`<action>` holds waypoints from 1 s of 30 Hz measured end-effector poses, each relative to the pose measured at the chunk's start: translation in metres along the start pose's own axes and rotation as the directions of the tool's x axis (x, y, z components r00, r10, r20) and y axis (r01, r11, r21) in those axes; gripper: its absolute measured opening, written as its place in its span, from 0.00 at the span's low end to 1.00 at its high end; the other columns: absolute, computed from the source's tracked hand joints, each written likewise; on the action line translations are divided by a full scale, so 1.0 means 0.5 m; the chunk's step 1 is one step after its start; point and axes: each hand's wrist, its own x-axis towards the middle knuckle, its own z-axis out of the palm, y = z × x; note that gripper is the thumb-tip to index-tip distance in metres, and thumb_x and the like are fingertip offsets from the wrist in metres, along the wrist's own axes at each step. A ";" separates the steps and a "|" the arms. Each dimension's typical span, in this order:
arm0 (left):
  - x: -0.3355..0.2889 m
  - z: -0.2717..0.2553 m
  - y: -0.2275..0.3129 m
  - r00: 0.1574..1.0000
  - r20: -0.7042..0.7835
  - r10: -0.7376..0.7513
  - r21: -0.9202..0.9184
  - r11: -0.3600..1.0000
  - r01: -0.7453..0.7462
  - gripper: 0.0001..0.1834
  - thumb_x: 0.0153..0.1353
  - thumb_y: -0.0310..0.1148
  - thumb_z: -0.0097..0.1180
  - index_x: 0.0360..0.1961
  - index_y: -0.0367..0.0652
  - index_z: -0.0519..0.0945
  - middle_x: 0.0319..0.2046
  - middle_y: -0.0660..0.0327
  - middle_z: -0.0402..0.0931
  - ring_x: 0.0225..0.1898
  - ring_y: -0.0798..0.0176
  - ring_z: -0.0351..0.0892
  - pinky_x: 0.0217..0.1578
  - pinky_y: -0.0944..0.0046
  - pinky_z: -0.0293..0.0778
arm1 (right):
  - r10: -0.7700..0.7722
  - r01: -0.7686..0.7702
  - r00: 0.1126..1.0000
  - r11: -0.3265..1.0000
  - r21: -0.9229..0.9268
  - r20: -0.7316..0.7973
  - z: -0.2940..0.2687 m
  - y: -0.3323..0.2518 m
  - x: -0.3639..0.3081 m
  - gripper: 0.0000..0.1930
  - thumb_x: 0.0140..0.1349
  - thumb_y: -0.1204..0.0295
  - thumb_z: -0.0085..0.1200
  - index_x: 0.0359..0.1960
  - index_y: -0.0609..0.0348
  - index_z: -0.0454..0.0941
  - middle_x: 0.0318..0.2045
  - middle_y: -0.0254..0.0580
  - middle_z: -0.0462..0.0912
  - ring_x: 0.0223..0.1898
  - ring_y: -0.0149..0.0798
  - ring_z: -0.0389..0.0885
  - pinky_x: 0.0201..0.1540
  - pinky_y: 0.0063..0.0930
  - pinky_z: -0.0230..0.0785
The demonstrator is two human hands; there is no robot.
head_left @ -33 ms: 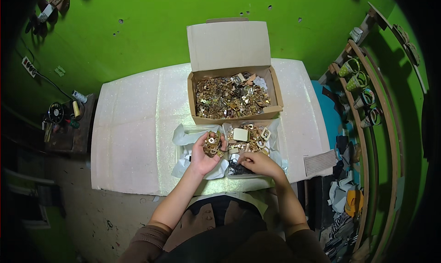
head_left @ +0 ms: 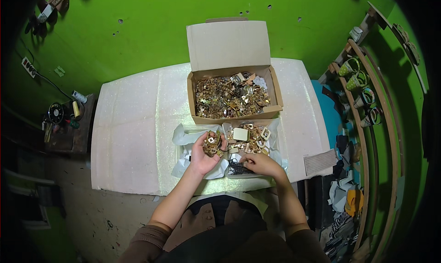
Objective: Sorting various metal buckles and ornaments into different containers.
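My left hand (head_left: pixel 198 162) is cupped palm up, its fingers curled round a handful of gold-coloured metal buckles (head_left: pixel 212 145). It hovers above a small box lined with white paper (head_left: pixel 183 137). Over the neighbouring small box, my right hand (head_left: pixel 262 164) is bent down with thumb and fingertips together; whatever they pinch is too small to make out. Below those fingertips lies a heap of thin black pieces (head_left: pixel 237 167). Gold fittings (head_left: pixel 252 145) fill the rest of that box, with a cream rounded-square piece (head_left: pixel 240 134) on top.
Behind the small boxes stands a large cardboard box (head_left: pixel 277 90), lid raised, full of mixed metal fittings (head_left: pixel 225 97). All rest on a white sparkly table covering (head_left: pixel 133 125). A printed sheet (head_left: pixel 320 162) lies at the right edge. Beyond it is a wooden rack (head_left: pixel 363 79) with green sandals.
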 end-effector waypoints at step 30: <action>-0.009 -0.008 -0.040 0.992 0.103 0.078 -0.011 0.997 -0.077 0.16 0.58 0.38 0.39 0.44 0.47 0.73 0.60 0.61 0.57 0.59 0.53 0.57 0.58 0.52 0.54 | -0.245 0.246 0.847 0.967 -0.059 -0.472 0.032 -0.139 0.063 0.13 0.50 0.68 0.56 0.35 0.63 0.75 0.30 0.42 0.75 0.29 0.39 0.76 0.32 0.29 0.68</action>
